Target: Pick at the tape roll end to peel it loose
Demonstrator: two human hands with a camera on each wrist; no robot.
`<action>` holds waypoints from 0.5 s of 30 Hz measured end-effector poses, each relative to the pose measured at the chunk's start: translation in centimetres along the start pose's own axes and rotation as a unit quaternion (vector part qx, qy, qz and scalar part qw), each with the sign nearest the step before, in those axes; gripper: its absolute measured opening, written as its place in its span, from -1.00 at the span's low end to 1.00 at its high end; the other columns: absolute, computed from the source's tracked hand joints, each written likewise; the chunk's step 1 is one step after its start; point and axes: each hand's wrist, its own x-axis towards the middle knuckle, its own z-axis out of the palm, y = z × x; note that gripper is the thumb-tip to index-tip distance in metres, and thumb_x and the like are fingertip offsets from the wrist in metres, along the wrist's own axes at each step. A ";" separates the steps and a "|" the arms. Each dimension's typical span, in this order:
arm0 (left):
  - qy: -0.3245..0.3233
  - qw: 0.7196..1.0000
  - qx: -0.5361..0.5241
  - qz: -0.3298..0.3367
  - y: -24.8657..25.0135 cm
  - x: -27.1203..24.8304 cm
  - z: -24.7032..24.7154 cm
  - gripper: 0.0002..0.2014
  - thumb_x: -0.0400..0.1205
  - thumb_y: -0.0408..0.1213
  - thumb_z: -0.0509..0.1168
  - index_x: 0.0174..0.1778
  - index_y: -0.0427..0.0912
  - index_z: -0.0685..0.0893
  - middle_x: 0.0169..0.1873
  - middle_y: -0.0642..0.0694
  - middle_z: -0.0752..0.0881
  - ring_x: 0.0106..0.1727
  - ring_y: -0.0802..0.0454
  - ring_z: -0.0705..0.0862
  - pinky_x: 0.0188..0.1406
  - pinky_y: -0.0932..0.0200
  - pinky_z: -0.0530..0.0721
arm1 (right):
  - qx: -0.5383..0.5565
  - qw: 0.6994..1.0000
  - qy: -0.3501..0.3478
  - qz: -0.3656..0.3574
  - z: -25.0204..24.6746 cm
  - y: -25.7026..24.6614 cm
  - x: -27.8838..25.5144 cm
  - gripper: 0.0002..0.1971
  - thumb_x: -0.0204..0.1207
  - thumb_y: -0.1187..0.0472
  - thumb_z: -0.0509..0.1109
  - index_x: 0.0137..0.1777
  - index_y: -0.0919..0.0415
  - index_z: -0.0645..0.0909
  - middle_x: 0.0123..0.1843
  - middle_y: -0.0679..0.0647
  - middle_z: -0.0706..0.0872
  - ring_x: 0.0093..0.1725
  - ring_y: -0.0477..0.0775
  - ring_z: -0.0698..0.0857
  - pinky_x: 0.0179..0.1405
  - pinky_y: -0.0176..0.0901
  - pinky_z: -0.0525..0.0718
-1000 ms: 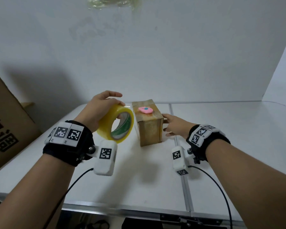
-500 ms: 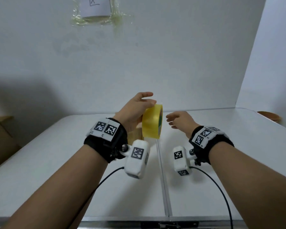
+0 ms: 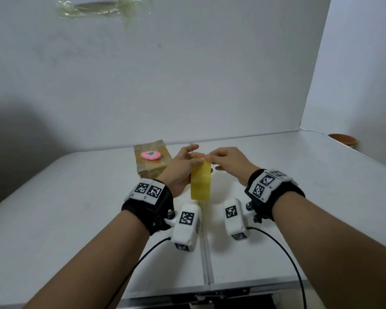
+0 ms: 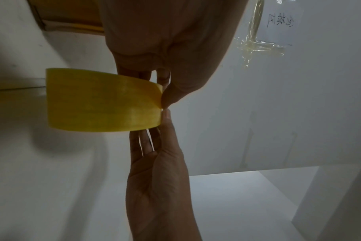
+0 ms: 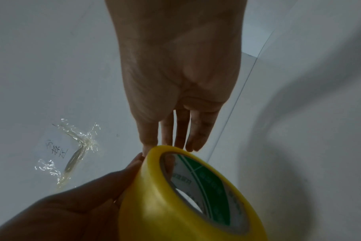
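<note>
Yellow tape roll up on edge above the white table, gripped in the left hand, fingers curled round its rim. Right hand at the top of the roll, fingertips picking at the tape's end; whether pinched yet, cannot tell. No strip pulled free so far. Brown box with pink item on top, just beside, left, waiting, untaped by this roll.

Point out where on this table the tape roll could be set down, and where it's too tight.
Bare table lies right of the right hand, out to the brown bowl, and left of the cardboard box. Near the front edge is bare too. Crowded: the middle, where both hands meet at the tape roll beside the box.
</note>
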 end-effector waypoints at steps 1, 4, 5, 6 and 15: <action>-0.002 1.000 0.000 -0.002 -0.2 0.0 0.0 -0.52 0.66 -0.51 0.26 0.49 -0.11 0.43 0.05 -0.05 0.70 -0.31 0.17 0.82 -0.36 0.19 0.76 | -0.007 1.000 0.010 -0.006 0.2 0.2 0.1 -0.90 0.52 0.15 0.50 -0.08 0.17 0.79 -0.05 0.03 0.79 0.05 0.00 0.71 0.17 -0.06 0.71; -0.012 1.000 0.001 -0.004 -0.8 0.1 -0.1 -0.51 0.66 -0.52 0.25 0.50 -0.10 0.42 0.11 -0.08 0.68 -0.30 0.15 0.83 -0.33 0.16 0.77 | -0.027 0.999 0.040 -0.009 0.6 0.5 0.3 -0.90 0.46 0.16 0.54 -0.17 0.19 0.78 -0.09 0.17 0.80 -0.05 0.04 0.70 0.21 0.08 0.71; -0.016 1.000 0.004 -0.003 -1.0 0.2 -0.2 -0.51 0.66 -0.51 0.26 0.50 -0.10 0.42 0.14 -0.09 0.67 -0.27 0.12 0.83 -0.25 0.12 0.77 | -0.033 0.998 0.049 -0.011 0.7 0.6 0.3 -0.88 0.46 0.18 0.54 -0.14 0.24 0.79 -0.11 0.18 0.80 -0.07 0.04 0.69 0.21 0.09 0.71; -0.018 1.000 0.008 0.000 -1.2 0.2 -0.2 -0.50 0.66 -0.50 0.26 0.50 -0.08 0.41 0.16 -0.09 0.67 -0.21 0.09 0.82 -0.15 0.07 0.74 | -0.038 0.998 0.058 -0.013 0.8 0.7 0.4 -0.88 0.47 0.20 0.53 -0.12 0.26 0.79 -0.14 0.14 0.78 -0.08 0.03 0.68 0.20 0.08 0.71; -0.037 0.999 0.024 0.013 -1.8 0.7 -0.9 -0.44 0.65 -0.44 0.32 0.55 -0.03 0.35 0.29 -0.11 0.66 -0.05 0.04 0.74 -0.17 0.21 0.73 | -0.077 0.994 0.065 -0.039 1.5 0.9 0.5 -0.93 0.57 0.26 0.41 -0.11 0.23 0.70 -0.10 0.08 0.72 -0.07 0.04 0.63 -0.06 -0.15 0.55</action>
